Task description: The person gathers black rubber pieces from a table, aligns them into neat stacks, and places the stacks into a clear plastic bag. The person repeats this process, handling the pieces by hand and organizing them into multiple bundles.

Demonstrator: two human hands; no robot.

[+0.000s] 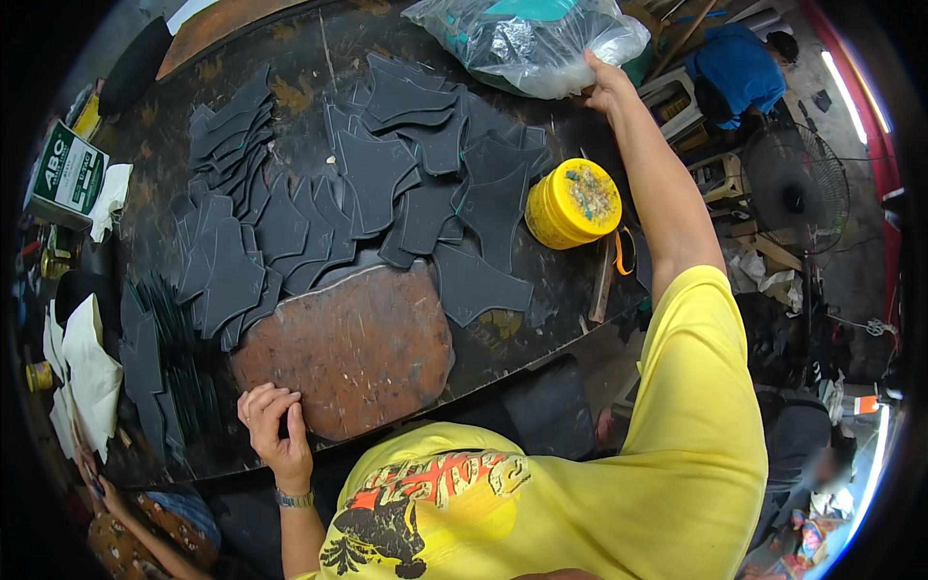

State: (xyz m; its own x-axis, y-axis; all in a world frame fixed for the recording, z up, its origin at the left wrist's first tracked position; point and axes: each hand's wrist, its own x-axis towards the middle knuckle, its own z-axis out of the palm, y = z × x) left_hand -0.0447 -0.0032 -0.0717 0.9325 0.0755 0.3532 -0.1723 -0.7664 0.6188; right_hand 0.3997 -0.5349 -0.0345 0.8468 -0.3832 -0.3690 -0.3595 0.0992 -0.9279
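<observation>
At the far side of the table, my right hand [609, 87] is closed on the edge of a clear plastic bag [527, 48] with teal and whitish material inside. Some of its fingers are hidden by the bag and the hand itself. My left hand [275, 425] rests by the left corner of a worn brown board [353, 348], its fingers loosely bent and apart, with nothing in them. Beyond the board lie many flat dark grey cut pieces [367, 174], overlapping in loose piles. A yellow tub [570, 205] with a crusted lid stands right of them.
A tool with an orange-and-black handle [624, 251] lies by the tub, next to a wooden-handled tool [601, 285]. Dark pieces stand in a row [179, 367] at the left. Another person's hand [92, 474] is at lower left. A green-and-white can [68, 174] stands left; a fan [797, 193] is at right.
</observation>
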